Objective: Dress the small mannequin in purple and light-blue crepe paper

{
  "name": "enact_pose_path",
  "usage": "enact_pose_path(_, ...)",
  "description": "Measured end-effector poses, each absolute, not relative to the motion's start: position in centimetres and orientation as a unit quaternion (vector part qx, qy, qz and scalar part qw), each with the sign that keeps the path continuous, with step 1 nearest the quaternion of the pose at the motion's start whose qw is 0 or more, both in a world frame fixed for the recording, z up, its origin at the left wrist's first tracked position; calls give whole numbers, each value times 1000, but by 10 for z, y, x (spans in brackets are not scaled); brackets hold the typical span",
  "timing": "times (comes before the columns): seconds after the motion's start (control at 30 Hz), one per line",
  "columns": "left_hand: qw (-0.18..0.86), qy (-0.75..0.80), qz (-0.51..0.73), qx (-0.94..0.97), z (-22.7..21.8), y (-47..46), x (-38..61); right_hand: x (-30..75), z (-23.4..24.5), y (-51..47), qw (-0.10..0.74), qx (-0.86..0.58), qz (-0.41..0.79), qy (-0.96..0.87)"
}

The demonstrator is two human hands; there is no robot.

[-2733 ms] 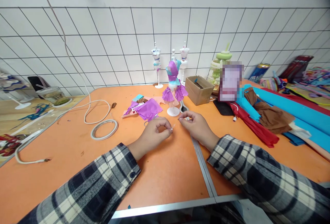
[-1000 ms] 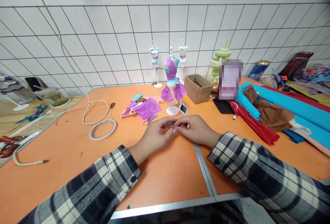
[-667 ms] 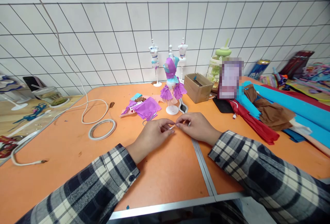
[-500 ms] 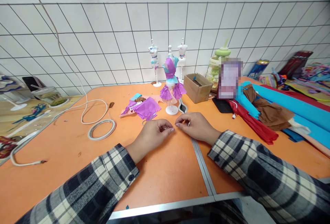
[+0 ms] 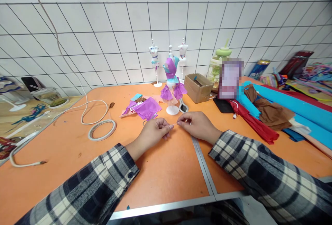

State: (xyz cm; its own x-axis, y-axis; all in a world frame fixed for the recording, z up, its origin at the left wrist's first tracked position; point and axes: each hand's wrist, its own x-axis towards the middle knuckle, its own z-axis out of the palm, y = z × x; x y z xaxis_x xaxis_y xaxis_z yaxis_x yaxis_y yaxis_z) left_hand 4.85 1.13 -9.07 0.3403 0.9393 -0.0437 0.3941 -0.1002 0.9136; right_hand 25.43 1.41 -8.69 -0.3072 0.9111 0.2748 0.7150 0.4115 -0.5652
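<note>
My left hand [image 5: 153, 132] and my right hand [image 5: 198, 124] face each other low over the orange table. Thumb and fingers are pinched in both, and a tiny thin pale strip [image 5: 175, 124] spans the small gap between the fingertips. What the strip is made of cannot be told. Just beyond my hands stands a small dress-form mannequin [image 5: 171, 76] on a white round base, dressed in purple and light-blue crepe paper with purple ruffles. Scissors [image 5: 184, 106] lie beside its base, partly hidden by my right hand. Purple paper scraps [image 5: 147, 108] lie behind my left hand.
A tape roll [image 5: 102, 130] and a white cable [image 5: 85, 112] lie left. Two white mannequins [image 5: 154, 57] stand by the tiled wall. A cardboard box [image 5: 198, 88], a propped phone [image 5: 229, 80], a green-lidded bottle [image 5: 220, 59] and crepe paper [image 5: 275, 114] are on the right.
My fingertips have moved slightly, and the pale strip now shows between them. My left fingers have shifted a little up and left. The things on the table stay put.
</note>
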Motion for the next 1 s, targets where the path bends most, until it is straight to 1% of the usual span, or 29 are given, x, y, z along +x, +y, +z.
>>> enact_pose_path(0.1,485,480,313,660,-91,14,46,259,-88,18,291,-538,149,-777)
enact_pose_path(0.17,463,483,323,669,-94,18,41,262,-89,22,296,-549,152,-767)
enact_pose_path(0.23,395,495,325,702,-98,23,36,264,-91,24,298,-552,168,-761)
enact_pose_path(0.37,184,498,270,803,-107,27,30,261,-92,23,301,-537,188,-765)
enact_pose_path(0.4,146,504,247,815,-108,26,30,260,-92,22,301,-530,189,-770)
enact_pose_path(0.47,106,526,208,817,-107,21,33,258,-92,20,299,-521,189,-777)
enact_pose_path(0.63,109,523,198,822,-100,10,42,252,-93,15,299,-510,217,-777)
enact_pose_path(0.83,105,516,251,812,-98,10,46,246,-93,12,301,-501,232,-777)
enact_pose_path(1.0,135,524,242,806,-94,10,47,249,-93,14,289,-511,234,-775)
